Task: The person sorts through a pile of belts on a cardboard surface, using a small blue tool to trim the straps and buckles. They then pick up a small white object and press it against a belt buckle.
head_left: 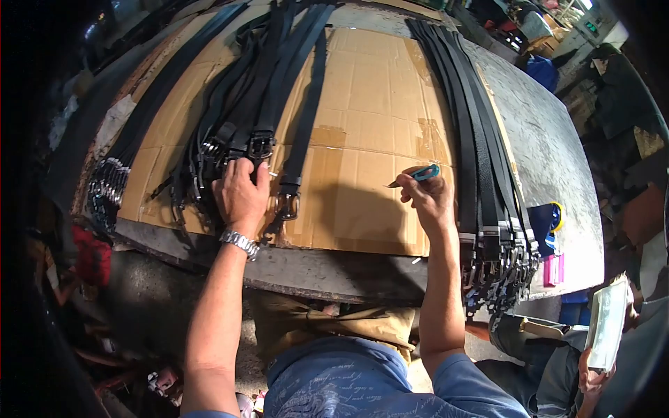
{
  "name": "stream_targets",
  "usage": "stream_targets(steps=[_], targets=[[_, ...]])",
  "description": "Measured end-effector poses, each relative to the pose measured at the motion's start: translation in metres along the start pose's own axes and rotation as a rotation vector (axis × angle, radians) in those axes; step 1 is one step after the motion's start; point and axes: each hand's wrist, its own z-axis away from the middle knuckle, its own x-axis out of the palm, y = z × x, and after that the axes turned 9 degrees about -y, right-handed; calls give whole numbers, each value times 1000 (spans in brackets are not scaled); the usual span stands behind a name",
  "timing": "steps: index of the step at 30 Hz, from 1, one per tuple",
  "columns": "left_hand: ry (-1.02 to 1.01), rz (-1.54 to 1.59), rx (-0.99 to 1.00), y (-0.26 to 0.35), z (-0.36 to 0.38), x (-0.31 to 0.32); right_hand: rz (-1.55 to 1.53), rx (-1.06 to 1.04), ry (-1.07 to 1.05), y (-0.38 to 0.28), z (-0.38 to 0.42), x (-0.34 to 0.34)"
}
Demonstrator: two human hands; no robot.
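My left hand (242, 195), with a metal watch (239, 243) on its wrist, is closed on a black belt (261, 115) just below its dark buckle (261, 144). A small white bit (272, 174) shows beside the thumb. More black belts lie bunched under and left of this hand, and their buckles partly hide one another. A single belt (305, 125) lies apart to its right, buckle toward me. In my right hand (433, 200), small teal-handled snips (424, 172) are held above the cardboard, with the dark pointed tip facing left.
Flattened cardboard (369, 90) covers much of the table (557, 132). Belt stacks lie along its left (167, 83) and right (481, 139), buckles near the front edge. A blue item and a pink item (554, 269) sit at right. Another person's hand (592, 380) is at lower right.
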Motion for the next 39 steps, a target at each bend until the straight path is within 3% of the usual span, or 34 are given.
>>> stream_targets(steps=[3,7,9,13,17,19,23,33,39], targets=[[18,30,16,-1,0,-2,-55,-42,-77,5,-17,26],[10,242,6,-2,-3,-2,12,59,-171,6,-23,43],[-60,428,-98,-2,-8,-6,-73,21,-217,6,-20,46],[111,564,-52,19,-20,-22,-81,39,-217,11,-17,44],[-210,689,74,82,9,-41,-136,27,-241,21,-19,41],[-461,830,-159,103,20,-35,-154,33,-230,18,-17,41],[-429,850,-44,103,34,6,-179,0,-246,28,-19,38],[-402,702,-31,120,45,9,-148,26,-244,23,-17,41],[-201,844,27,120,55,22,-262,-4,-272,21,-15,42]])
